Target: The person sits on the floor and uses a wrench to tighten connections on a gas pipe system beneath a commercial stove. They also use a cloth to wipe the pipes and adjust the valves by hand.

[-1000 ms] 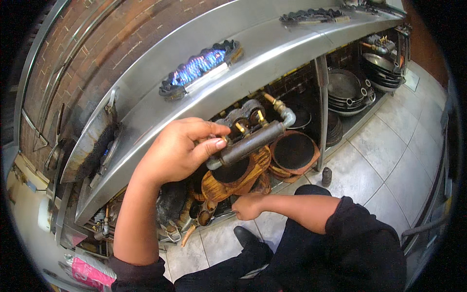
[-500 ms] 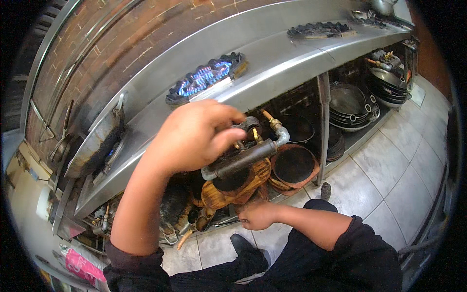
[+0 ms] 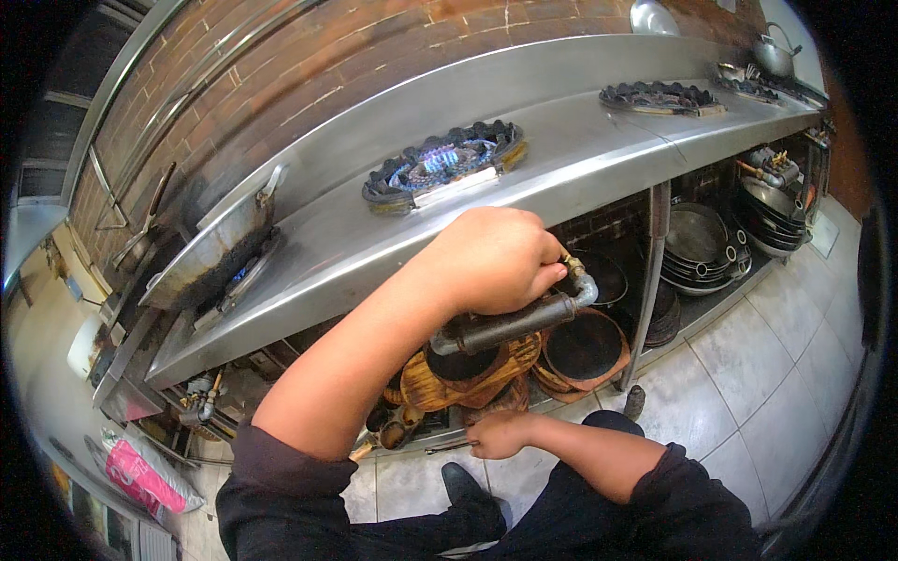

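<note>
My left hand (image 3: 505,264) reaches under the stove's front edge, fingers pinched at a gas valve on the burner's pipe (image 3: 505,323); the valve itself is mostly behind my fingers. A brass fitting (image 3: 569,262) shows just past my fingertips. Above the hand, a black ring burner (image 3: 444,164) burns with blue flames, strongest at its middle. Lower down, my right hand (image 3: 500,434) is closed around the end of a thin metal rod (image 3: 451,448), close to the edge of the low shelf.
A big soot-stained wok (image 3: 210,252) sits on the left burner. Wooden boards (image 3: 430,381) and a round dark dish (image 3: 585,344) lie under the pipe. Stacked pans (image 3: 697,243) stand right of the stove leg (image 3: 655,262). A pink and white sack (image 3: 150,472) leans at lower left.
My left hand has moved right along the pipe and closed at the valve. The burner's flames have shrunk, mostly to its middle. My right hand stays low with the rod.
</note>
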A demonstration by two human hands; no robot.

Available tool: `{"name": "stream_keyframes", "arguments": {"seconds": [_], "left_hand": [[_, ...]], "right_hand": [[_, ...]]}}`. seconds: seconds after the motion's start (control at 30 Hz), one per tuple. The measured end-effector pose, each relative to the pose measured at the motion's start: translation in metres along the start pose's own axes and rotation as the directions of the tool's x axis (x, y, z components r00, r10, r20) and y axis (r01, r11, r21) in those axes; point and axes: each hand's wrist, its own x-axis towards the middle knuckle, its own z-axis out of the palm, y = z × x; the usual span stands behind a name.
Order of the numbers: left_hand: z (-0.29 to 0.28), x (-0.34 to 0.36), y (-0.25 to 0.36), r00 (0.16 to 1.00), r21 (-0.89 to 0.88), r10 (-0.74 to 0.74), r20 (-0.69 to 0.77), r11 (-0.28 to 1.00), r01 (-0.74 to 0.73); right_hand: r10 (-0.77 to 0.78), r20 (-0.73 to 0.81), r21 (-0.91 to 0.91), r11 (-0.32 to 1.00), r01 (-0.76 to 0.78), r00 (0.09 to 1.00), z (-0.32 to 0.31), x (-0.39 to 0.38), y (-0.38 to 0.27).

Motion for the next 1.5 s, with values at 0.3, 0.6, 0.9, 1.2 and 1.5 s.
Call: {"name": "stream_keyframes", "arguments": {"seconds": [0.3, 0.6, 0.9, 1.2, 1.5], "left_hand": [[-0.001, -0.073, 0.033, 0.839, 0.045, 0.054, -0.541, 0.998, -0.036], [-0.01, -0.131, 0.087, 0.961, -0.485, -0.088, -0.26, 0.873, -0.051], [-0.022, -0.194, 0.068, 0.96, -0.496, -0.12, -0.252, 0.868, -0.022], [-0.027, -0.331, 0.02, 0.806, -0.319, -0.523, -0.279, 0.842, 0.436], [-0.072, -0.523, -0.058, -0.075, 0.018, -0.931, -0.359, -0.087, 0.996]], "right_hand": [[-0.02, 0.135, -0.112, 0.993, 0.035, 0.991, 0.017, 0.043, 0.014], [0.177, 0.24, -0.135, 0.98, -0.147, 0.954, 0.046, 0.046, 0.066], [0.231, 0.214, -0.109, 0.971, -0.212, 0.949, 0.042, 0.062, 0.08], [0.263, 0.266, -0.104, 0.964, -0.243, 0.928, 0.04, 0.089, 0.066], [0.318, 0.316, -0.138, 0.947, -0.288, 0.894, 0.041, 0.09, 0.071]]}}
